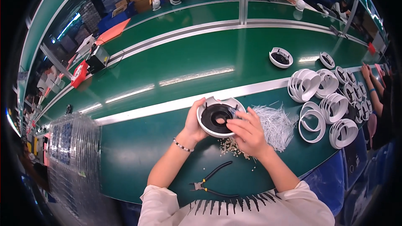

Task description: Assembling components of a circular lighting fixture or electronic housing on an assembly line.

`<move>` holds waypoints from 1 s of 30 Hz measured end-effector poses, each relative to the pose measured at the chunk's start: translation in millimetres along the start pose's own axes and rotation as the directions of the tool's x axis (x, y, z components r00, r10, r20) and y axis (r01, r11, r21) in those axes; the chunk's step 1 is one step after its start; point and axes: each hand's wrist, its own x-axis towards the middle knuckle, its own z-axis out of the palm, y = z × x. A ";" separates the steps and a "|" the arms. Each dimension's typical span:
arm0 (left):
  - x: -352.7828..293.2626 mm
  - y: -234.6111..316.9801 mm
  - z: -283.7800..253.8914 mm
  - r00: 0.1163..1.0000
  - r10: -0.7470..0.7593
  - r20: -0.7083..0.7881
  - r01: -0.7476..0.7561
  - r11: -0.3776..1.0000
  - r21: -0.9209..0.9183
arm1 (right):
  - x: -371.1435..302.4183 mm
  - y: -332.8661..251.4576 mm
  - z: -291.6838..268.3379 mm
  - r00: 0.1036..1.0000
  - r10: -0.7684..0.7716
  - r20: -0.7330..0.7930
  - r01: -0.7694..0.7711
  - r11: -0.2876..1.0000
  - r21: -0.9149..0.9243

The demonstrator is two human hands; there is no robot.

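Observation:
My left hand point(193, 126) is wrapped round the left side of a round white housing point(209, 116), gripping its rim. Inside the housing sits a black ring-shaped part with a hole in the middle and short upright posts. My right hand point(250, 136) reaches in over the right rim, fingers bent together against the inside; whatever small piece they pinch is blurred. Beneath the hands lies a scatter of small beige bits point(231, 147). Beside my right wrist spreads a pile of thin white strips point(276, 126). Cutting pliers point(202, 183) with black-and-yellow handles lie on the green bench nearer me.
Stacked white rings point(338, 108) stand at right, beside several housings with black insides. Stacked clear plastic trays point(73, 150) stand at left. Beyond a metal rail point(167, 105) runs a green belt point(167, 58) carrying a white housing point(281, 57). Other people work across and at right.

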 end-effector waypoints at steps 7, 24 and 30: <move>14.2 0.2 -5.2 0.999 -0.049 0.017 0.049 0.999 0.015 | 3.8 -2.5 -26.9 0.991 0.127 0.027 -0.127 0.992 0.004; 113.6 97.9 -123.7 0.604 0.645 -0.468 -0.337 0.739 0.583 | -81.4 21.7 -95.7 0.838 0.528 -0.140 -0.544 0.788 -0.287; 33.2 27.9 -66.1 0.704 0.708 -0.052 -0.307 0.370 0.877 | -68.7 20.1 -56.0 0.889 0.447 -0.093 -0.456 0.881 -0.126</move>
